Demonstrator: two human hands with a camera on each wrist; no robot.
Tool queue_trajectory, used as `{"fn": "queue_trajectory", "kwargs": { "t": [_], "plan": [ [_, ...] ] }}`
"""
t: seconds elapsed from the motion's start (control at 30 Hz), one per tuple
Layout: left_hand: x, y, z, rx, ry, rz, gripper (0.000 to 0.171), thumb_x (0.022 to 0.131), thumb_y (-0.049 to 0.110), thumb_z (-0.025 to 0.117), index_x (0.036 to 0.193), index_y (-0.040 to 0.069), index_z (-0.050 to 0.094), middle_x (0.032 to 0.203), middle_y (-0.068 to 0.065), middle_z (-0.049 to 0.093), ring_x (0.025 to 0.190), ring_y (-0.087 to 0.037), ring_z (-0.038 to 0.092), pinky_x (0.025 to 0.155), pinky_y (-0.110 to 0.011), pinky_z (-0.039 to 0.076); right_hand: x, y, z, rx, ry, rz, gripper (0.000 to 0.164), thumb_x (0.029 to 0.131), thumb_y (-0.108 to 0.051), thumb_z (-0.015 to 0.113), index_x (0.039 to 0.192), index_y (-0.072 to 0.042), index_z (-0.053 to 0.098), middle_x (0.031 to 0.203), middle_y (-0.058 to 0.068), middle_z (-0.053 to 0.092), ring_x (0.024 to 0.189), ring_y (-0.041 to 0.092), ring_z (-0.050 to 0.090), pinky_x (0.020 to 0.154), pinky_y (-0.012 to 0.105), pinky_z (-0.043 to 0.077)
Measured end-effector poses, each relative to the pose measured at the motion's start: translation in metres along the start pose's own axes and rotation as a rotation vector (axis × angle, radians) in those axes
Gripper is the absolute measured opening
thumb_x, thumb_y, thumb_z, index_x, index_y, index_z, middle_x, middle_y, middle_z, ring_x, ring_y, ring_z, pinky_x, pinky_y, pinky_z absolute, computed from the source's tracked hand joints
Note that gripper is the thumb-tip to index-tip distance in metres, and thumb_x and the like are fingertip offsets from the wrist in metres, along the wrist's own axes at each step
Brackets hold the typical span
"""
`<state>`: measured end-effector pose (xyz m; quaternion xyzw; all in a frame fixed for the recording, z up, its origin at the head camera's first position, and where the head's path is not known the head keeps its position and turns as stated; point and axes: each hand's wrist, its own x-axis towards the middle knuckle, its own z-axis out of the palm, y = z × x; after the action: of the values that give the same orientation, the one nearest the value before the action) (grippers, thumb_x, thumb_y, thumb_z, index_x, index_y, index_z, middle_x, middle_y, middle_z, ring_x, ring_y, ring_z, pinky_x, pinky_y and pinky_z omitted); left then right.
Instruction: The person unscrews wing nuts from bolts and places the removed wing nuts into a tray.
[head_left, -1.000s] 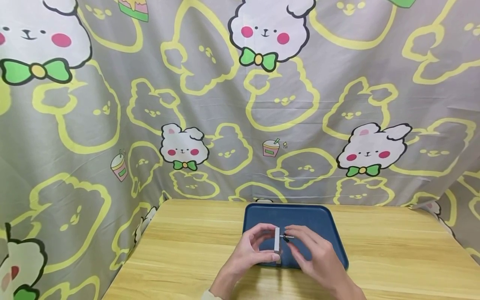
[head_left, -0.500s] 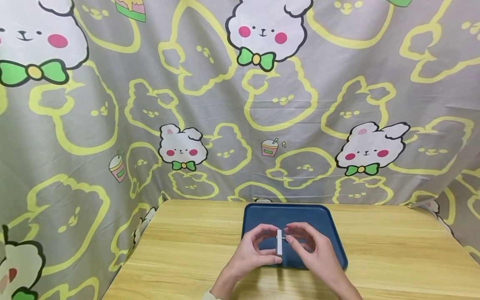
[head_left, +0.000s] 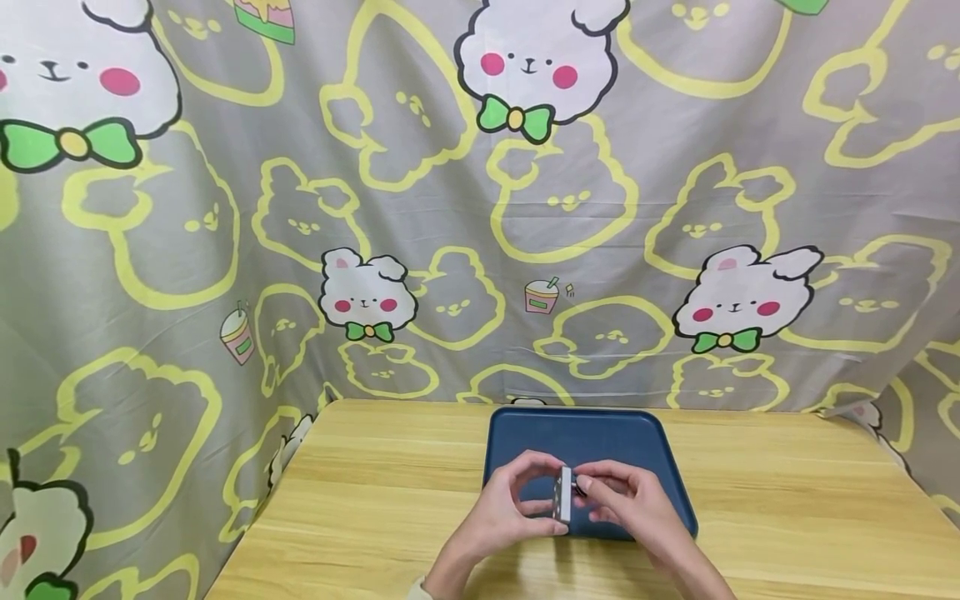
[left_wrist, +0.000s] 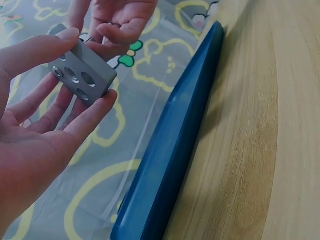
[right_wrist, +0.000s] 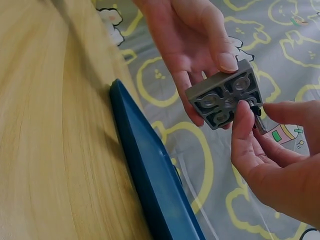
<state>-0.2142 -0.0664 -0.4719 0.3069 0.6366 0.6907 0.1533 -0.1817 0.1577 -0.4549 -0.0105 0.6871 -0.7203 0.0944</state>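
Parts by number: one left hand (head_left: 504,504) and one right hand (head_left: 639,504), two hands in all; one grey block (head_left: 566,494), with at least four holes (left_wrist: 72,75) in the left wrist view; one threaded screw (right_wrist: 261,125); one blue tray (head_left: 577,427); one wooden table (head_left: 375,467); white printed animal heads (head_left: 367,292), two whole in the head view; pink printed cups (head_left: 542,297), likewise two whole

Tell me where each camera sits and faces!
Head: on the head, facing forward and down; left hand, right hand, forearms, blue tray show.
Left wrist: on that wrist, facing the holed side of the grey block; both hands show.
Right wrist: on that wrist, facing the block's hollowed side and screw; both hands show.
Wrist views share block and tray.
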Motion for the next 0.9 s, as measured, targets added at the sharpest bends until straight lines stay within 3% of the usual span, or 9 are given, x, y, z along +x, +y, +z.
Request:
{"fn": "queue_trajectory", "kwargs": {
  "t": [0.3,0.53,0.7,0.77,0.9],
  "plan": [
    [0.000,0.000,0.000,0.003,-0.001,-0.008,0.060,0.080,-0.009,0.082,0.132,0.009,0.060,0.133,-0.009,0.058,0.130,-0.024,0.055,0.097,-0.038,0.057,0.001,0.002,-0.003,0.027,-0.026,0.000,0.041,0.097,-0.020,0.074,0.127,0.006,0.065,0.107,0.013,0.075,0.098,0.028,0.073,0.082,0.037,0.063],
    [0.001,0.000,-0.001,-0.025,0.002,-0.008,0.057,0.082,-0.007,0.082,0.132,0.008,0.061,0.133,-0.009,0.060,0.129,-0.026,0.056,0.095,-0.039,0.058,-0.002,0.000,0.000,-0.102,0.034,-0.132,0.033,0.094,-0.015,0.077,0.118,0.005,0.069,0.106,0.018,0.073,0.093,0.032,0.074,0.076,0.038,0.064],
    [0.001,0.000,-0.002,-0.070,0.002,-0.020,0.056,0.083,-0.005,0.082,0.134,0.006,0.060,0.134,-0.009,0.059,0.129,-0.027,0.056,0.095,-0.043,0.058,-0.005,0.001,0.006,-0.253,0.097,-0.330,0.019,0.090,-0.010,0.080,0.108,-0.004,0.074,0.102,0.009,0.075,0.089,0.019,0.074,0.072,0.031,0.063],
    [0.001,0.000,-0.003,-0.089,0.002,-0.021,0.056,0.083,-0.004,0.082,0.135,0.005,0.060,0.135,-0.011,0.058,0.130,-0.027,0.055,0.096,-0.043,0.058,-0.005,0.003,0.009,-0.354,0.124,-0.472,0.017,0.088,-0.006,0.081,0.104,-0.010,0.075,0.099,0.002,0.075,0.087,0.014,0.074,0.070,0.029,0.063],
    [0.001,-0.002,-0.005,-0.133,-0.008,-0.002,0.058,0.084,-0.003,0.082,0.136,0.000,0.057,0.138,-0.021,0.055,0.131,-0.034,0.054,0.096,-0.043,0.058,-0.003,0.008,0.012,-0.533,0.164,-0.778,0.030,0.082,0.006,0.082,0.101,-0.016,0.075,0.099,-0.006,0.073,0.083,0.008,0.070,0.065,0.023,0.060]
  ]
}}
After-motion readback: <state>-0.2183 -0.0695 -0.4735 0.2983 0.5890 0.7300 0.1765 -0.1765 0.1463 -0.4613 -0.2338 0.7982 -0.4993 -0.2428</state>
